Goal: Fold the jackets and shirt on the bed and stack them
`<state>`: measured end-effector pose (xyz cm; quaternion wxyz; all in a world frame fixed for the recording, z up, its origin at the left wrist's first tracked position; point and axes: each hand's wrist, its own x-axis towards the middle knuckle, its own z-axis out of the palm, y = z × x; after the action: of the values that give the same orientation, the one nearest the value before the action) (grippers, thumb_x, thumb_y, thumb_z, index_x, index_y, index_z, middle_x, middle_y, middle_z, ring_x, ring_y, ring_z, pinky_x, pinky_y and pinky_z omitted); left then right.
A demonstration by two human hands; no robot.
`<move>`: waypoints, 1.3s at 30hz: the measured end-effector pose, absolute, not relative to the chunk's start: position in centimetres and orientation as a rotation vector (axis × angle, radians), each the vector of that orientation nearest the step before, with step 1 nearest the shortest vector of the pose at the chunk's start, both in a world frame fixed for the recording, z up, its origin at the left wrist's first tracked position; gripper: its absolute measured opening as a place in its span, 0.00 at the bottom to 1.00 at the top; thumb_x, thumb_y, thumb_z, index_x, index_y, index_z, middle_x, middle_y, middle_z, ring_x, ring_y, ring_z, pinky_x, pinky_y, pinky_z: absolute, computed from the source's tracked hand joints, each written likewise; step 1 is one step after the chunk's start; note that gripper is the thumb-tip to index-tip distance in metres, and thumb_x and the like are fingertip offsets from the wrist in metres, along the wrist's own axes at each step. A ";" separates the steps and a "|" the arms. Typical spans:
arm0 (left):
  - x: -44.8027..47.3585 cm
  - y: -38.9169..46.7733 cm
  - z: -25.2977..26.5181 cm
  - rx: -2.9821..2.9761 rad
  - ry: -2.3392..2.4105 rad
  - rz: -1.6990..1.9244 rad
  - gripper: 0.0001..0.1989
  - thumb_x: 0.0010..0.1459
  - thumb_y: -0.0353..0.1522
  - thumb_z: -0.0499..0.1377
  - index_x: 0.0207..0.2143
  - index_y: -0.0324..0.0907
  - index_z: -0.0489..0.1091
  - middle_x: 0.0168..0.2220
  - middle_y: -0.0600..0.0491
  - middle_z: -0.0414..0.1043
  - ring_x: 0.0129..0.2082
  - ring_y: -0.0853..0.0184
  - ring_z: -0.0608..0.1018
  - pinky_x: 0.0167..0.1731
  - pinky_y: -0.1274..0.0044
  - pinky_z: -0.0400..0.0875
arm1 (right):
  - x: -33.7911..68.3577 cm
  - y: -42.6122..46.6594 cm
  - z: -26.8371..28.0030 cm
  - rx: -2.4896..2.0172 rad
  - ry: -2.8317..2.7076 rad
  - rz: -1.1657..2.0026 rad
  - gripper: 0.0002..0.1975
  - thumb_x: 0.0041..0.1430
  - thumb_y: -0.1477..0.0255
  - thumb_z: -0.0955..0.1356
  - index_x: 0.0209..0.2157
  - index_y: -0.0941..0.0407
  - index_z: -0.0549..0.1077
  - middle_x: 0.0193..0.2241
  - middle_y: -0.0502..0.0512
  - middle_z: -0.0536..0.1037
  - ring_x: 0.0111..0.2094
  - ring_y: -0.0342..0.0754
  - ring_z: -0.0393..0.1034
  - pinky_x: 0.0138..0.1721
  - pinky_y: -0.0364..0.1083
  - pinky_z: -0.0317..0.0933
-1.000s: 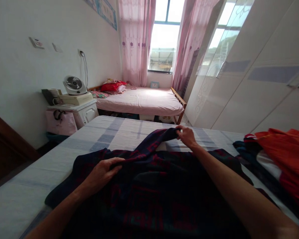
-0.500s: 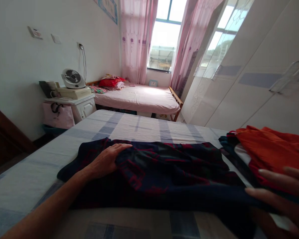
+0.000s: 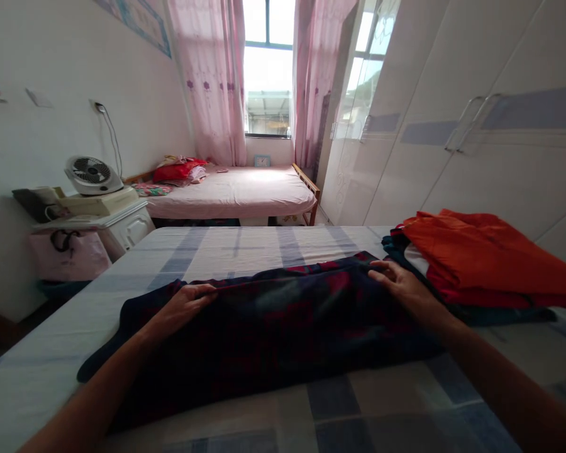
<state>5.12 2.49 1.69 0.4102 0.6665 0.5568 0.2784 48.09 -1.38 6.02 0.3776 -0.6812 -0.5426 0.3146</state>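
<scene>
A dark navy garment with red patterning lies folded in a long, wide shape across the bed in front of me. My left hand pinches its upper layer near the far edge, left of the middle. At the far right corner, the fingers of my right hand are closed on the cloth. A fold line runs between the two hands. Whether the garment is a shirt or something else I cannot tell.
The bed has a white and blue checked sheet. A pile of folded clothes, orange on top, lies right of the garment. Beyond stand a pink-covered bed, a nightstand with a fan, and a white wardrobe.
My right hand has moved from the lower right up to the garment's far right corner, and the cloth's near right part has been brought over. My left hand still holds the far edge. The view has turned right.
</scene>
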 end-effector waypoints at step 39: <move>2.8 5.1 -0.2 2.446 1.930 0.406 0.26 0.59 0.44 0.44 0.50 0.39 0.69 0.51 0.44 0.70 0.52 0.55 0.70 0.53 0.66 0.61 | 58.1 4.3 -2.9 -2.347 -1.768 -0.033 0.25 0.59 0.57 0.58 0.41 0.61 0.75 0.44 0.67 0.73 0.46 0.58 0.68 0.45 0.51 0.61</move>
<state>2.82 5.06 -0.24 -0.0002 0.7785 0.6142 0.1294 58.07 4.25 -2.90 0.1016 -0.7945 -0.5986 -0.0112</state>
